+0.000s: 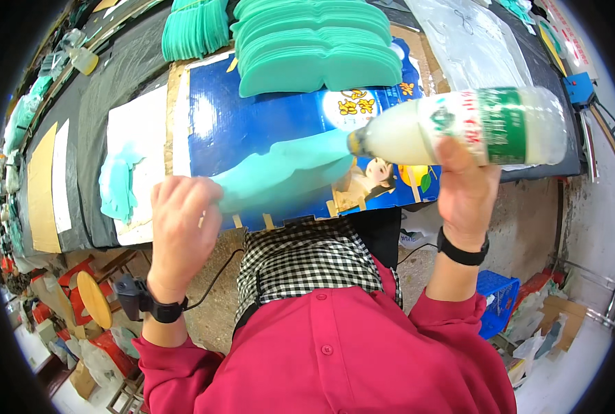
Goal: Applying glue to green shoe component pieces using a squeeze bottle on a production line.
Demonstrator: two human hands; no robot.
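Observation:
My left hand (187,214) is closed on the left end of a thin teal foam-like piece (280,176), which stretches to the right above a blue printed cardboard sheet (214,103). On the right, my right hand (467,196) grips a clear plastic bottle (507,127) of whitish liquid with a green and white label. The bottle lies nearly level, its narrow tip pointing left and meeting the piece's right end. Whether the tip touches the piece I cannot tell. Motion blurs my left fingers and the piece.
Beyond the cardboard stands a large stack of teal shaped pieces (321,65), with a smaller stack (196,31) to its left. Crumpled teal pieces (120,183) lie at the left on white board. Clear plastic sheeting (473,45) covers the far right. A blue crate (497,300) sits below, right.

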